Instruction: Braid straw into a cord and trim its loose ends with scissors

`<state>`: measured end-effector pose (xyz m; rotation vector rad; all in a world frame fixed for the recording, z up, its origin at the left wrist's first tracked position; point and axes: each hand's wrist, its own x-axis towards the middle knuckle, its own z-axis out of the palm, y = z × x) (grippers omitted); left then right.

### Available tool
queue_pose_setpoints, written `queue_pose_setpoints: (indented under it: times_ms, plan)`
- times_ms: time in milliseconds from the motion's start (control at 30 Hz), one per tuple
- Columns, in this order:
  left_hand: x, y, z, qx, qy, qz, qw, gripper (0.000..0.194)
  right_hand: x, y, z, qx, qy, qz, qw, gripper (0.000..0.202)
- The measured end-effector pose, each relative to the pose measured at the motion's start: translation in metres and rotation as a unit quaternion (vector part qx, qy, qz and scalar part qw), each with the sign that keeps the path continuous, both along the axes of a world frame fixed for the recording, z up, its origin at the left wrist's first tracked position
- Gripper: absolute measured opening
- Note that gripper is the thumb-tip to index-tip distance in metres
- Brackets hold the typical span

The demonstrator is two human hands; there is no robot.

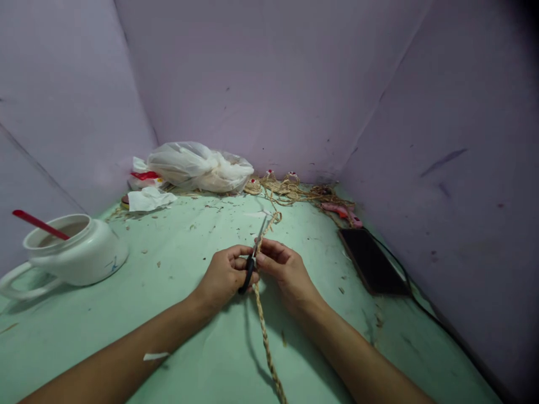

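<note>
My left hand (229, 276) is closed around the black handles of a pair of scissors (247, 274), whose blades point away from me. Right beside the blades runs a braided straw cord (264, 331), pinched between the thumb and fingers of my right hand (287, 270). The cord's far end curls into a loose loop beyond my fingers, and its near part trails toward me past the bottom edge of the view. Whether the blades touch the cord I cannot tell.
A white mug (90, 255) with a red stick stands left. At the back lie a knotted plastic bag (197, 167), crumpled tissue (150, 199) and tangled cord (295, 191). A pink glue gun (343, 213), a dark phone (373, 261) and a black cable (438, 320) are right, near the wall.
</note>
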<state>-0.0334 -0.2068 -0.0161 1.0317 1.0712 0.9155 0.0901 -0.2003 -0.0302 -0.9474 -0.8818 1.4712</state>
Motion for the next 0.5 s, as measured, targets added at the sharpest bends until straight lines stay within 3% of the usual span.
queue_pose_setpoints:
  times_ms: [100,233,333,400,500]
  plan:
    - [0.003,-0.001,-0.002,-0.001,0.019,0.007,1.0,0.038,0.0,-0.001,0.005,0.022,-0.03,-0.028,0.999,0.026]
    - [0.003,-0.002,-0.005,0.0,0.066,-0.025,0.997,0.038,0.002,-0.001,0.01,-0.007,-0.059,-0.074,0.996,0.022]
    - [-0.006,0.0,-0.007,0.083,0.135,-0.034,0.987,0.033,0.007,0.002,0.012,-0.026,-0.06,-0.082,0.994,0.025]
    - [-0.015,0.004,-0.006,0.21,0.259,-0.03,0.942,0.028,0.01,0.004,0.012,-0.032,-0.057,-0.076,0.995,0.026]
    - [-0.028,0.009,-0.003,0.38,0.456,-0.026,0.804,0.033,0.012,0.005,0.013,-0.038,-0.064,-0.068,0.995,0.024]
